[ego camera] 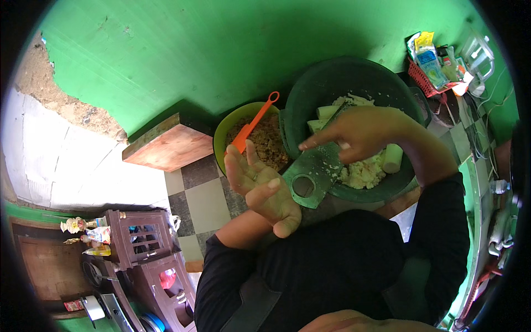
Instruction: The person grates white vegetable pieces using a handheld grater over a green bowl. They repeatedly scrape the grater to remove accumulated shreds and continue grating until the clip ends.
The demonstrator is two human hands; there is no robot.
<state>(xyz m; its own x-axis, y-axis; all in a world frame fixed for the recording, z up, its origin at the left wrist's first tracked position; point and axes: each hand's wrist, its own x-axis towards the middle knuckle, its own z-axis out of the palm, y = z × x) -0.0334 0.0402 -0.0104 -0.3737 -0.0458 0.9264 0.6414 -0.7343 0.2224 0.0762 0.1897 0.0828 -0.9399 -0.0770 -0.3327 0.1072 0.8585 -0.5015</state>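
My left hand (267, 191) is raised palm up beside a metal grater (305, 176), its fingers apart and holding nothing. Over the grater hangs my right hand (359, 133), index finger extended, the other fingers curled, with no object visible in it. The grater has a round hole at its near end and leans across a large dark green tub (332, 74). Inside the tub lie peeled pale root pieces (392, 158) and a heap of grated pale flesh (363, 173). A yellow-green basin (222, 124) left of the tub holds a brown crumbly mixture (267, 143) and an orange plastic spatula (249, 130).
A green wall (199, 45) stands behind the tub. A wooden block (170, 145) lies left of the basin on the checkered tile floor (207, 203). A red basket (423, 81) of packets stands at the upper right, a clear pitcher (479, 54) beside it. A brown cabinet (141, 240) is at lower left.
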